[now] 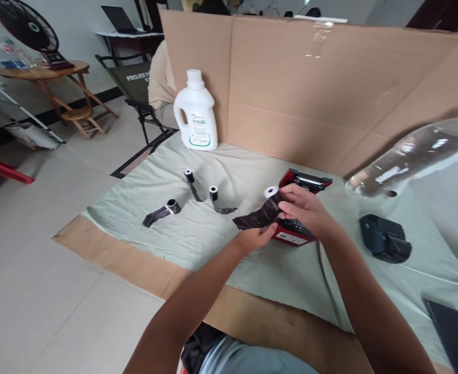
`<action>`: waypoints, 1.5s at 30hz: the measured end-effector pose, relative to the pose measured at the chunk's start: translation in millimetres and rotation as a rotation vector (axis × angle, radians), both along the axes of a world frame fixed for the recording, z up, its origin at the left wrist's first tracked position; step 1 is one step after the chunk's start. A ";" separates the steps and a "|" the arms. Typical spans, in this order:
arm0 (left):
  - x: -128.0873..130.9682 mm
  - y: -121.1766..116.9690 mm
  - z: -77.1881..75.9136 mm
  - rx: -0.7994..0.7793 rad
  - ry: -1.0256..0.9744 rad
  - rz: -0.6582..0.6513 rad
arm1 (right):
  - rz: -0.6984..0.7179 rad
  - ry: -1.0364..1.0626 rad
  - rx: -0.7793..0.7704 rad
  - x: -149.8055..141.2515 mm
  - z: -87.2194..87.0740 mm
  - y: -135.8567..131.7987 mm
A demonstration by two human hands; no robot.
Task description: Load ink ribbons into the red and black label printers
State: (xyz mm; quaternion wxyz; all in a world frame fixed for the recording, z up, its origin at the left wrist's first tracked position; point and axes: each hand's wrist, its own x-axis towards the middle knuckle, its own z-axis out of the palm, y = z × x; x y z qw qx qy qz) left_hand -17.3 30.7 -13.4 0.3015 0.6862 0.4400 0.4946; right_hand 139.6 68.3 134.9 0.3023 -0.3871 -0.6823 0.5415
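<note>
My right hand (pixel 301 205) pinches a roll of black ribbon (pixel 266 210) with a white core end, its loose strip hanging down to the left. My left hand (pixel 257 238) is at the strip's lower edge, fingers closed about it and partly hidden behind it. Just behind both hands stands a small red machine (pixel 295 239) with a black inside and its lid up; my right hand covers part of it. Several more black rolls lie on the cloth to the left: one at the back (pixel 189 175), a middle roll (pixel 213 193) and a wider roll (pixel 172 206), each with a strip pulled out.
A pale green cloth (pixel 128 208) covers the cardboard-edged table. Behind it rise a cardboard screen (pixel 291 93) and a white detergent jug (pixel 198 119). To the right are a large clear bottle (pixel 412 156), a dark device (pixel 385 239) and a phone (pixel 453 332). A person (pixel 161 83) sits beyond.
</note>
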 end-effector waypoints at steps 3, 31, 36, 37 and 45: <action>0.4 -3.3 7.1 0.181 0.066 0.022 | -0.097 -0.054 -0.011 58.8 4.7 5.2; 36.5 -21.7 8.0 0.611 0.597 0.340 | -0.161 -0.927 0.430 49.3 -38.0 44.6; 33.5 -20.9 11.6 0.606 0.601 0.327 | -0.159 -1.040 0.413 44.6 -42.7 47.4; 33.3 -21.1 13.8 0.608 0.598 0.328 | -0.141 -1.085 0.408 41.4 -42.2 48.7; 32.6 -20.3 19.4 0.650 0.582 0.339 | -0.262 -0.908 0.371 49.3 -23.2 31.5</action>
